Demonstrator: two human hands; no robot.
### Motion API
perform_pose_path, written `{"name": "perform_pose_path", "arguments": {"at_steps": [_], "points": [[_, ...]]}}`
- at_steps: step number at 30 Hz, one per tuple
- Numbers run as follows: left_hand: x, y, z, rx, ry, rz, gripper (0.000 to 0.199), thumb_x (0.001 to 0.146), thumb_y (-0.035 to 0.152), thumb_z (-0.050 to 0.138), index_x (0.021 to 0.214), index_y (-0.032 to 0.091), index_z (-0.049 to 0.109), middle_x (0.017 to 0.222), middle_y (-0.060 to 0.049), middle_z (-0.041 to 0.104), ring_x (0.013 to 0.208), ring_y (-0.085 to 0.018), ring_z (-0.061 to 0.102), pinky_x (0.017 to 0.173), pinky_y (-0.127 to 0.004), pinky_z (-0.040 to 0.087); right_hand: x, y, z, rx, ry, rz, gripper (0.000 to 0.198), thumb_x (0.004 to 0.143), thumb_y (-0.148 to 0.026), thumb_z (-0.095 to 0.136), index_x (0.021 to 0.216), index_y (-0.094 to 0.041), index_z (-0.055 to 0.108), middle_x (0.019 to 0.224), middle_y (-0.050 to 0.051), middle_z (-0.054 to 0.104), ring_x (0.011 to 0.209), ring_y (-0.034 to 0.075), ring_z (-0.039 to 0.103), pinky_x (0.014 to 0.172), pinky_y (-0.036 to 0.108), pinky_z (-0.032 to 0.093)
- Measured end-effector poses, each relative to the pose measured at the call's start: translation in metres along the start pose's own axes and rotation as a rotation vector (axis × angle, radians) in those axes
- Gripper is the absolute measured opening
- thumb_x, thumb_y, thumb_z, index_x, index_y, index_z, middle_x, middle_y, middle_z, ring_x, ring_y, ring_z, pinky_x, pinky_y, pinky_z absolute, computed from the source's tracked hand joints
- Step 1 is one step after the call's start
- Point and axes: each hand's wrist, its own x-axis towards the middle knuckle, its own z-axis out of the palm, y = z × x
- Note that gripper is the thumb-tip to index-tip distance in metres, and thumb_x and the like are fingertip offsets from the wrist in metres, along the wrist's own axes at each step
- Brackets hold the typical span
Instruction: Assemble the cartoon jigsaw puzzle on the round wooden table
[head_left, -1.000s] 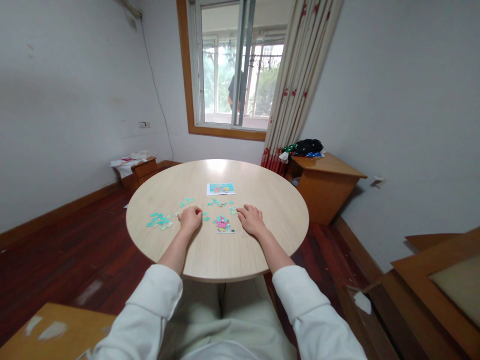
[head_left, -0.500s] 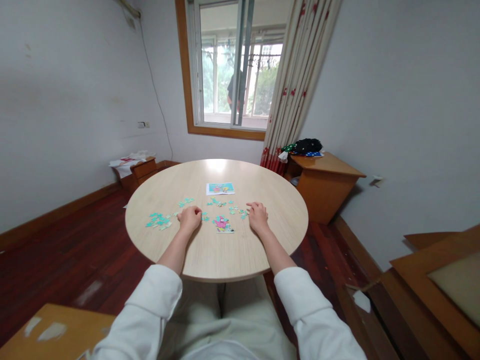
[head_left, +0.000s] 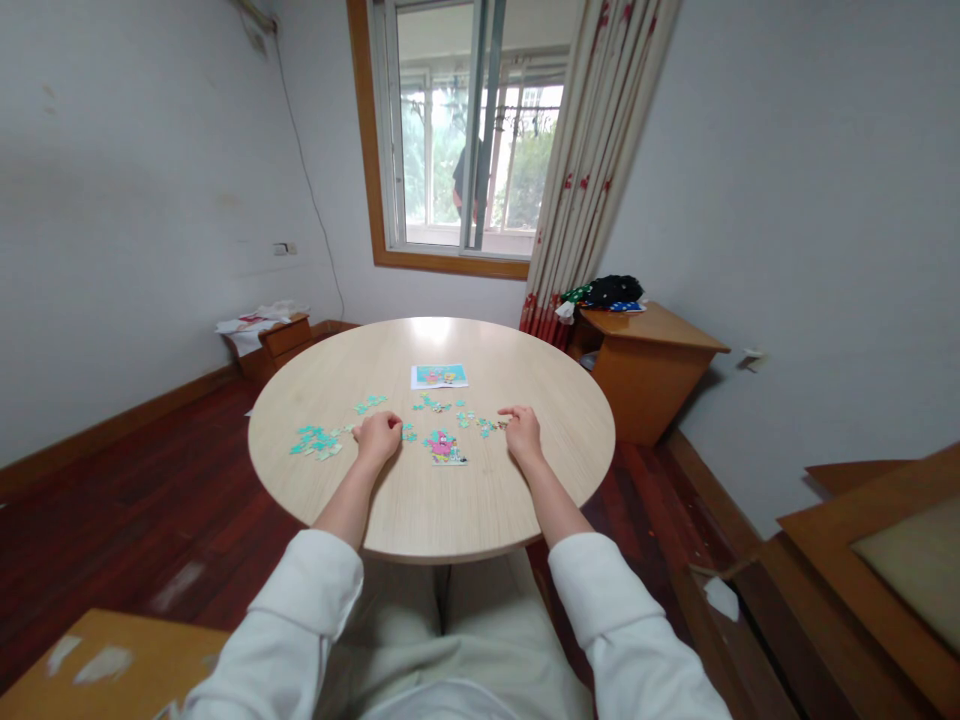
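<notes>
My left hand (head_left: 378, 437) rests on the round table with its fingers curled in; whatever they may hold is hidden. It lies between a heap of loose turquoise jigsaw pieces (head_left: 315, 441) and a partly joined puzzle (head_left: 442, 449) with a pink cartoon figure. On the other side, my right hand (head_left: 523, 432) has its index finger stretched out to the left, beside a few small pieces (head_left: 486, 427) at its fingertips. More loose pieces (head_left: 431, 403) are scattered beyond the joined part. Behind them lies a picture sheet (head_left: 439, 377) printed with cartoon figures.
The pale round table (head_left: 442, 525) stands in front of me. A wooden cabinet (head_left: 652, 370) with cloth on top is to the right, near a curtain (head_left: 574, 180). Papers lie on a low drawer unit (head_left: 287, 340) at left. A person (head_left: 466, 180) is visible beyond the window.
My right hand has shifted slightly to the right, uncovering small pieces near its fingertips. The left hand keeps its place and curled shape.
</notes>
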Motion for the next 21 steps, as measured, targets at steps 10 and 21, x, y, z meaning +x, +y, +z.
{"name": "perform_pose_path", "arguments": {"at_steps": [10, 21], "points": [[-0.0001, 0.0007, -0.0003, 0.000, -0.010, -0.003, 0.020, 0.077, 0.025, 0.046, 0.079, 0.022, 0.066, 0.092, -0.005, 0.070, 0.096, -0.026, 0.059, 0.086, -0.045, 0.032, 0.0008, -0.0017, -0.0021, 0.044, 0.025, 0.025, 0.037, 0.062, -0.007, 0.035, 0.068, -0.018, 0.070, 0.082, 0.006, 0.058, 0.080, 0.017, 0.054, 0.081, 0.031, 0.040], [-0.0004, 0.0011, -0.0007, 0.006, 0.002, -0.004, 0.020, 0.077, 0.025, 0.046, 0.078, 0.023, 0.066, 0.092, -0.005, 0.071, 0.096, -0.026, 0.060, 0.085, -0.043, 0.033, 0.0009, 0.0003, 0.0002, 0.051, -0.008, 0.023, 0.034, 0.059, -0.009, 0.037, 0.061, -0.018, 0.069, 0.080, 0.005, 0.061, 0.080, 0.016, 0.055, 0.079, 0.028, 0.042]]}}
